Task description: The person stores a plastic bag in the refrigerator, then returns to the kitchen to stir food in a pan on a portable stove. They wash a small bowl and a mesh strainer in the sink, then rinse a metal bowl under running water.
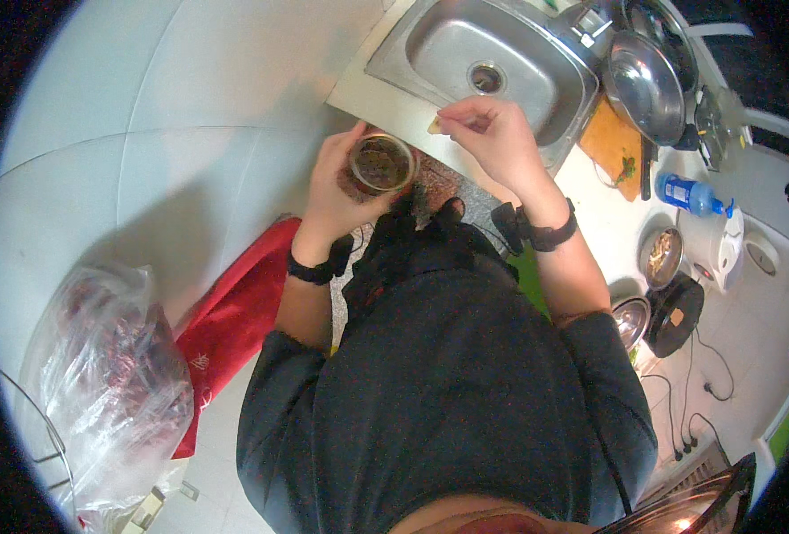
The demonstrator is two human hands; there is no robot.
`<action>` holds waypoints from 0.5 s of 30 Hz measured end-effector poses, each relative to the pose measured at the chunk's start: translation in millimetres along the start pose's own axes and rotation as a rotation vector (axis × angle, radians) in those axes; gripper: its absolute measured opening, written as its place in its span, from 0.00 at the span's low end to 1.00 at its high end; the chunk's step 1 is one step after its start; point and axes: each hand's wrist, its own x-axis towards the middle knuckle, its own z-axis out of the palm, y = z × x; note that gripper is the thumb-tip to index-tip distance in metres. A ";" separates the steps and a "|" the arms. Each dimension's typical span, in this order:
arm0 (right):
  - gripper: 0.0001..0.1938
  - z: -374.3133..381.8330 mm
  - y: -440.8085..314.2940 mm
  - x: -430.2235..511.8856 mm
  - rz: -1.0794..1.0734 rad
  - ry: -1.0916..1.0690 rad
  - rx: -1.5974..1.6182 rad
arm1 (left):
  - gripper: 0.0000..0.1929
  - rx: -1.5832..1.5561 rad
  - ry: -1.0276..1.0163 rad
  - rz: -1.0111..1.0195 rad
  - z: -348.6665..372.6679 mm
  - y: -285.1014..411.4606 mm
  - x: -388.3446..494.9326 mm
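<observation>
My left hand (334, 180) is wrapped around a round, clear-walled jar or cup (382, 162) without a lid. Dark contents show inside it; I cannot tell what they are. Between the thumb and fingertips of my right hand (495, 133) is a small pale yellowish piece (434, 125), too small to identify. This hand is above the front edge of the counter (394, 100), to the right of the jar. Just beyond it lies a stainless steel sink (428, 40) with a round drain (487, 78).
Right of the sink are an orange cutting board (605, 133) with green scraps, a knife (647, 167), a metal pan (645, 87), a blue pump bottle (692, 195) and a bowl of pale pieces (661, 257). At left are a red bag (241, 287) and a filled plastic bag (114, 367).
</observation>
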 end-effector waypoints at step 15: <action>0.10 70.9 92.6 16.8 0.032 -0.194 -0.081 | 0.47 0.059 0.126 -0.186 -55.1 -32.9 -24.0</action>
